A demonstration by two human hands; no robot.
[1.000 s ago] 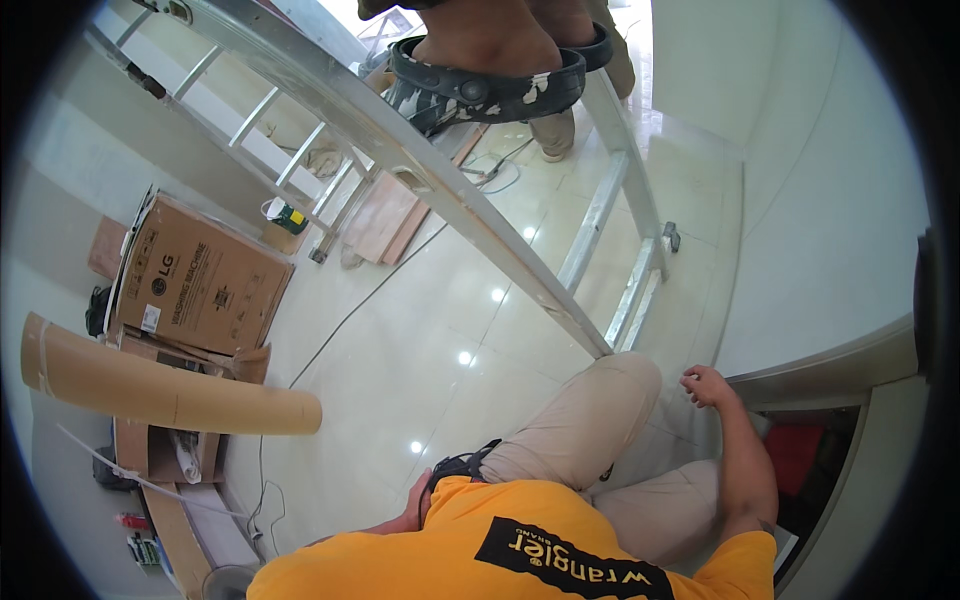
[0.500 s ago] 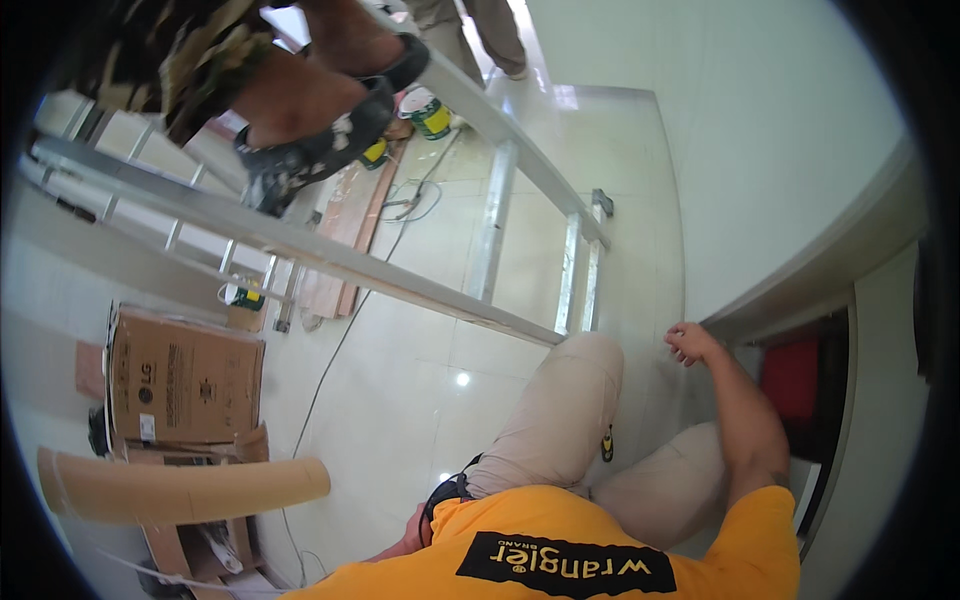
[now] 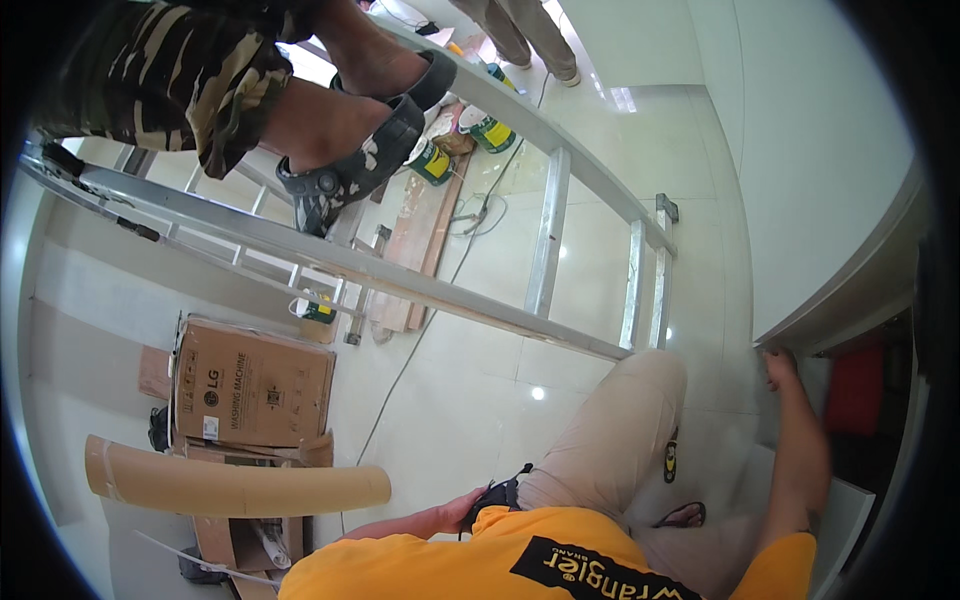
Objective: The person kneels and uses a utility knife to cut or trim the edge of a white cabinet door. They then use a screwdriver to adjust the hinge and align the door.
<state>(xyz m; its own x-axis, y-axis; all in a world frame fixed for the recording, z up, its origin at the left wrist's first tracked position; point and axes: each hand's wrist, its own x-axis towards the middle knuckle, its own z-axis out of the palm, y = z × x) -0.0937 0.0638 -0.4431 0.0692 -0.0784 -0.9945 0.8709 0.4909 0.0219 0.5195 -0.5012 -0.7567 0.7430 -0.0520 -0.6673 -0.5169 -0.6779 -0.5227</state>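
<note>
My right hand [image 3: 780, 370] is at the lower corner of a tall white cabinet door [image 3: 820, 150], its fingers curled at the door's edge. Beside that forearm is a dark compartment with a red thing [image 3: 853, 390] in it. At my waist, my left hand [image 3: 457, 510] touches a black pouch [image 3: 490, 503], which hides its fingertips. My bent knee, in beige trousers, is close to the foot end of an aluminium ladder [image 3: 545, 235]. A yellow-and-black tool [image 3: 671, 457] shows beside my leg, its kind unclear.
Another person in camouflage shorts and black clogs [image 3: 370, 150] stands on the ladder. A second person's legs [image 3: 520, 35] are farther back. Paint buckets [image 3: 487, 130], wooden planks [image 3: 410, 260] and a cable [image 3: 400, 375] lie on the tiles. A cardboard box [image 3: 255, 385] and a brown roll [image 3: 240, 478] are at left.
My view has shifted left, so the scene sits farther right. My right hand has come from beside the door's corner onto its edge. My left hand shows more at the pouch.
</note>
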